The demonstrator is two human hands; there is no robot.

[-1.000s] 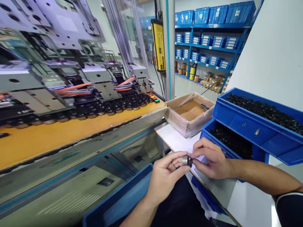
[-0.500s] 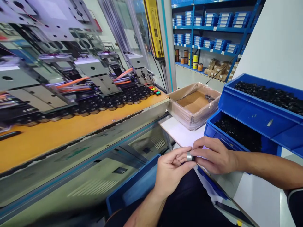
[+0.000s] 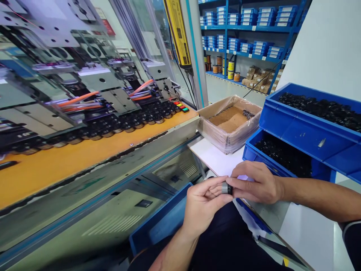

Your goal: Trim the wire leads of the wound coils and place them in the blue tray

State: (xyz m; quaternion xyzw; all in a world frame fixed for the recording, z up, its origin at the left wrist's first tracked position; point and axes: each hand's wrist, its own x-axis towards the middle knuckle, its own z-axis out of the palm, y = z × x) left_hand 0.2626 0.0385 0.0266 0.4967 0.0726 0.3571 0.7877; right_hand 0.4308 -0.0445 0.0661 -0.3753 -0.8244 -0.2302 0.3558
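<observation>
Cylinder (image 3: 226, 188) is pinched by the fingers of my left hand (image 3: 200, 205) and right hand (image 3: 255, 183), near the edge of the table (image 3: 210, 155), with a gap before the box (image 3: 216, 134) on it.

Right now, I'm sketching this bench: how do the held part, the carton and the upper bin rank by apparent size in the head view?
Largest to smallest:
1. Upper bin, though cut off at the right edge
2. Carton
3. Held part, partly hidden
</observation>
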